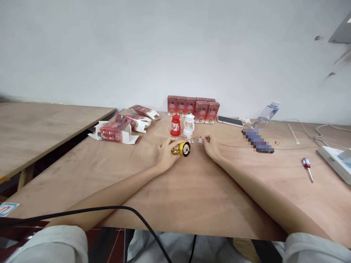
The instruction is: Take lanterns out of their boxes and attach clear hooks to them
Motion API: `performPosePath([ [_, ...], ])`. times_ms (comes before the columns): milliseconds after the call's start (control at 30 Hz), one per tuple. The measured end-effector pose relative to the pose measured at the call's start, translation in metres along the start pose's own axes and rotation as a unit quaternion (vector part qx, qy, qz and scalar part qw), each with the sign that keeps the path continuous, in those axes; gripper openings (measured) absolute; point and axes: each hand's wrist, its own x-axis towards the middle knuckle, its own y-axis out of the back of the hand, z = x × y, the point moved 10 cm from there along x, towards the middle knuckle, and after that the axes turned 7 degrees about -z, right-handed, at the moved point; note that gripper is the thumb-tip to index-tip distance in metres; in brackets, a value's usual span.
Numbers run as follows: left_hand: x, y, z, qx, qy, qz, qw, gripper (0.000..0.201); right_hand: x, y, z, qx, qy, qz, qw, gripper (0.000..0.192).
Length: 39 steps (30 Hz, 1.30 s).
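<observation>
The left hand [166,152] lies on the wooden table [175,193], its fingers curled around a small gold lantern [182,149] that rests on its side with its round base facing the camera. The right hand [210,147] rests just at three o'clock of the lantern, palm down, fingers lightly bent — the fingertips touch a small pale part [200,140] on the table, and whether they actually pinch it is too small to tell. Thin wire pieces [193,141] lie between the two hands.

At twelve o'clock of the hands stand a red lantern [175,125] and a white lantern [188,126], upright and side by side. Behind them, against the wall, is a row of red boxes [193,106]. At ten o'clock lie several opened red boxes [123,128] on their sides, flaps loose.

At two o'clock a phone [230,121] lies flat, with a clear bottle [267,112] tipped over further right. At three o'clock — well apart from the right hand — lies a red-handled screwdriver [307,168]. A black cable [109,210] crosses the near table edge at seven o'clock.
</observation>
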Motion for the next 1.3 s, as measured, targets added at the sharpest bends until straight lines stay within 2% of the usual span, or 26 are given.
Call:
performPosePath([
  [133, 0.000, 0.001, 0.000, 0.000, 0.006, 0.001, 1.000, 0.042, 0.005, -0.006, 0.019, 0.007, -0.055, -0.022, 0.998, 0.015],
  [233, 0.000, 0.001, 0.000, 0.004, 0.004, 0.002, 1.000, 0.042, 0.002, 0.000, 0.009, 0.008, -0.030, -0.002, 1.000, 0.016],
  [300, -0.001, 0.001, 0.001, 0.008, 0.000, 0.003, 1.000, 0.043, -0.005, 0.010, -0.011, -0.006, 0.036, 0.032, 0.999, 0.019],
  [367, -0.001, 0.002, 0.002, 0.011, 0.001, 0.003, 1.000, 0.043, -0.019, 0.016, -0.043, -0.030, 0.146, 0.057, 0.987, 0.020],
  [500, -0.001, 0.001, 0.002, 0.014, 0.009, -0.002, 1.000, 0.040, -0.063, 0.000, -0.101, -0.061, 0.384, 0.011, 0.921, 0.014],
  [600, 0.000, 0.000, 0.003, 0.025, 0.004, -0.005, 1.000, 0.037, -0.087, -0.012, -0.118, -0.073, 0.465, -0.015, 0.882, 0.011],
  [900, 0.000, 0.000, 0.002, 0.041, 0.007, -0.008, 0.999, 0.038, -0.094, -0.020, -0.126, -0.093, 0.499, -0.030, 0.861, 0.010],
  [1167, 0.000, 0.002, 0.005, 0.023, 0.003, -0.008, 1.000, 0.040, -0.085, -0.028, -0.119, -0.123, 0.441, -0.061, 0.887, 0.017],
  [1300, 0.001, 0.003, 0.001, 0.011, 0.011, 0.002, 1.000, 0.039, -0.081, -0.021, -0.114, -0.085, 0.422, -0.038, 0.902, 0.016],
])
